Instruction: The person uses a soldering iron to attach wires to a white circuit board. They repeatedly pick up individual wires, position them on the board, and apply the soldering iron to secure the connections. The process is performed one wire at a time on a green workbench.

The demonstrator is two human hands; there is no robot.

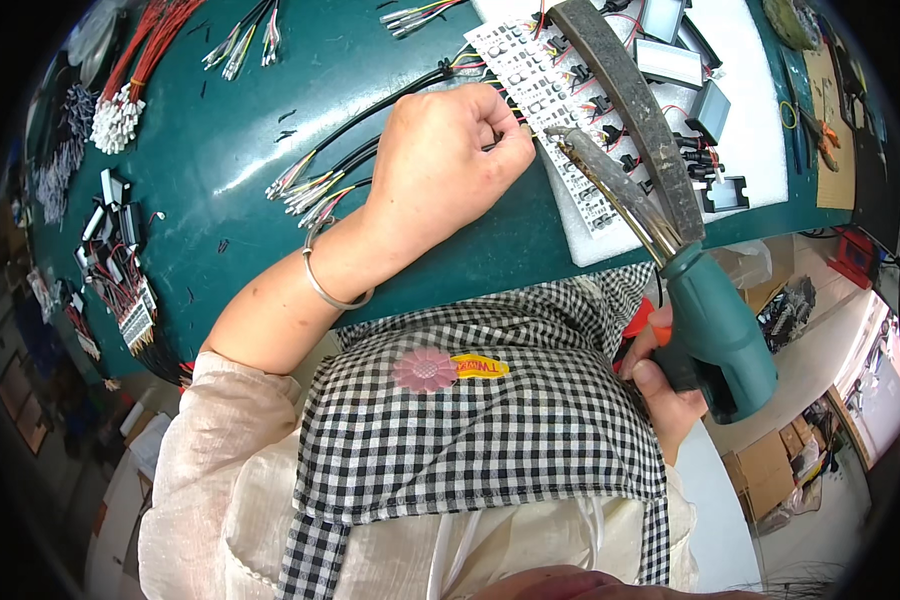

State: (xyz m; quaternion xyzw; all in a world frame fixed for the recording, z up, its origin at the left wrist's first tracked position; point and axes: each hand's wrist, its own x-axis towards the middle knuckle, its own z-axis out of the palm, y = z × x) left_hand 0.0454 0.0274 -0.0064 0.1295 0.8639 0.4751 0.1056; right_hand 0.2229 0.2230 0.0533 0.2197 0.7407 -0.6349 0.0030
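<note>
Two closed hands: left hand [450, 140] pinching wire [410, 95], right hand [665, 385] gripping soldering gun [715, 330]; hot tip near fingers, likely burn.

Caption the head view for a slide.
Left hand pinches a wire at the white foam pad while the right hand aims a green-handled soldering gun.

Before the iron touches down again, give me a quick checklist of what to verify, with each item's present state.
1. Right hand grips the soldering iron by its green handle: ok.
2. Iron tip sits over the foam pad, near the part: ok.
3. Left hand pinches the wire end at the pad's edge: ok.
4. Left fingers clear of the hot tip: not ok, they are very close.
5. Tip touching the joint: cannot tell.
6. Loose cables lie clear of the iron: ok.
</note>
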